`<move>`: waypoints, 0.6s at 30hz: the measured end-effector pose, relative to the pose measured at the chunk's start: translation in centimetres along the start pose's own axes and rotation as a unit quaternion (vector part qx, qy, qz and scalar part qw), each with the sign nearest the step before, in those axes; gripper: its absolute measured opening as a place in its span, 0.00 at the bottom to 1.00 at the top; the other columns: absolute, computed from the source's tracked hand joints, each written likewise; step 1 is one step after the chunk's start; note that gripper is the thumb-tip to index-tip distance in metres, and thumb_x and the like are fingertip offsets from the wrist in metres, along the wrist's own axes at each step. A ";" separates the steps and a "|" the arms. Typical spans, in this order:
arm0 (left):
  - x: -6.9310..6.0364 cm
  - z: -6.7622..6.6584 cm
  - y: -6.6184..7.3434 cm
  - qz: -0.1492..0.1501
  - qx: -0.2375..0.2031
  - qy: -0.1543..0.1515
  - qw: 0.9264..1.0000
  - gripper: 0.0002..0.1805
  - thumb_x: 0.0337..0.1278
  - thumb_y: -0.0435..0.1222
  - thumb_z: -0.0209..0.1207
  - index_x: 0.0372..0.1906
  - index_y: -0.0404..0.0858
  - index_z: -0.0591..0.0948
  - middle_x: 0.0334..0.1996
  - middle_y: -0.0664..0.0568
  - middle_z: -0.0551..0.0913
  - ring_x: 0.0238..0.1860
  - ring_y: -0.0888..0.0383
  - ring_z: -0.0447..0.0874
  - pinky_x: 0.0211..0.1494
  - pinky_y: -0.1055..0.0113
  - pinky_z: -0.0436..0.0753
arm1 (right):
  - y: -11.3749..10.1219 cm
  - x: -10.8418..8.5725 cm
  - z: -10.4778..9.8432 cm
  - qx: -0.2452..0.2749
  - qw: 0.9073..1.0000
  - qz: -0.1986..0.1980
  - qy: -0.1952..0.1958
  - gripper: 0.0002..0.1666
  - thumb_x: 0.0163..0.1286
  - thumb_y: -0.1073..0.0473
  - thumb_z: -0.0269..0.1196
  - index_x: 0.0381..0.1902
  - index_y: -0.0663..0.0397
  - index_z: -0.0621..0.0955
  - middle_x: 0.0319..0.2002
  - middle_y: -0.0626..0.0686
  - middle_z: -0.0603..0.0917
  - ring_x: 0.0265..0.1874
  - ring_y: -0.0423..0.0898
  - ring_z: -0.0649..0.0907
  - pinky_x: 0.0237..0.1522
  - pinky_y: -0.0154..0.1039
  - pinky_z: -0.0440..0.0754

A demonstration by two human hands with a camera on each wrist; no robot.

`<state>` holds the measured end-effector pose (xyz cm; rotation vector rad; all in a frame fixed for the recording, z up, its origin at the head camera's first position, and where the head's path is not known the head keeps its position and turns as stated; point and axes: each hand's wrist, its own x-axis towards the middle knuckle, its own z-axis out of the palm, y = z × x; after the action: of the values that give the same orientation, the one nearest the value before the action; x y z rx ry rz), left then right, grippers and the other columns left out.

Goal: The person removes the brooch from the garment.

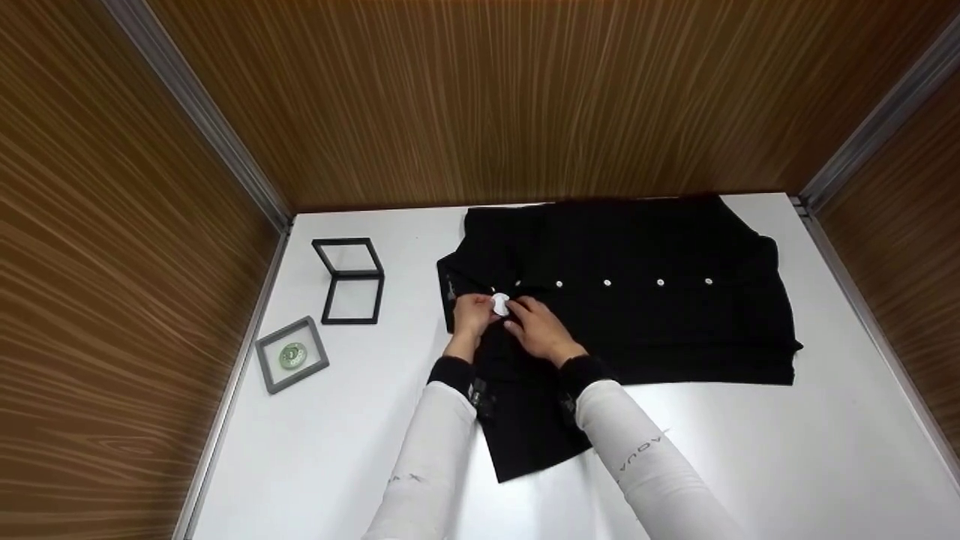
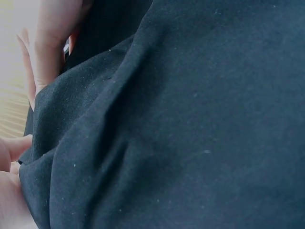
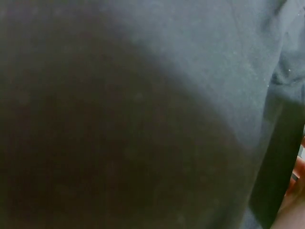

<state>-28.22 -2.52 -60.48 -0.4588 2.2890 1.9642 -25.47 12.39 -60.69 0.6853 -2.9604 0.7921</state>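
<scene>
A black button-up shirt [image 1: 675,322] lies spread on the white table, with a row of white buttons along its front. At its collar end, a small round white badge-like disc [image 1: 500,303] is between my two hands. My left hand [image 1: 471,313] pinches the disc's left edge. From the other side, my right hand [image 1: 541,328] holds its right edge with thumb and fingertips. In the left wrist view, fingers show at the left beside the folded black cloth [image 2: 181,119]. The right wrist view is mostly dark cloth, with part of a hand at its right edge.
Left of the shirt, a thin black display frame [image 1: 352,277] stands hinged open. Nearer the left edge lies a grey frame [image 1: 292,386] with a round green piece [image 1: 292,355] in it. Wood-grain panels [image 1: 480,105] wall the table at the back and sides.
</scene>
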 end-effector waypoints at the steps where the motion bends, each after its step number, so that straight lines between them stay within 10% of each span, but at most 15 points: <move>1: 0.0 0.0 0.0 -0.001 0.004 -0.001 1.000 0.09 0.63 0.24 0.54 0.41 0.22 0.82 0.39 0.37 0.85 0.28 0.55 0.85 0.35 0.69 0.84 | 0.0 0.0 0.0 0.000 1.000 0.002 -0.003 0.26 0.74 0.54 0.58 0.65 0.61 0.74 0.61 0.66 0.72 0.61 0.64 0.71 0.64 0.55 0.67; 18: 0.2 0.2 0.1 -0.005 -0.002 -0.002 1.000 0.09 0.62 0.23 0.53 0.40 0.21 0.82 0.38 0.36 0.85 0.27 0.56 0.84 0.34 0.69 0.85 | 0.0 -0.1 0.1 -0.001 1.000 0.004 -0.009 0.28 0.73 0.52 0.60 0.65 0.60 0.74 0.61 0.66 0.72 0.62 0.64 0.71 0.64 0.56 0.66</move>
<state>-28.46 -2.37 -60.41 -0.4634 2.2770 1.9632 -25.39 12.37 -60.82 0.6841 -2.9810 0.7875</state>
